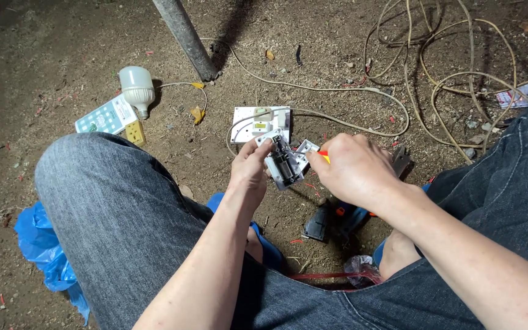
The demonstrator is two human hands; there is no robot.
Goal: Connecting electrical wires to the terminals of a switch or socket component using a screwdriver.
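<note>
My left hand (pixel 249 171) grips a small white switch module (pixel 283 160) by its left side and holds it above the dirt ground, its dark back facing up. My right hand (pixel 352 168) is closed around a tool with a red and yellow handle (pixel 324 156), whose tip is hidden against the module's right side. Just beyond the hands a white switch board (pixel 261 123) with sockets lies flat on the ground, with a pale cable running from it.
A white bulb (pixel 137 88) and a pale green box (pixel 106 116) lie at upper left, next to a grey pole (pixel 186 38). Tangled beige cables (pixel 447 79) cover the upper right. A black tool (pixel 318 223) lies between my feet. A blue plastic bag (pixel 41 247) sits at the left.
</note>
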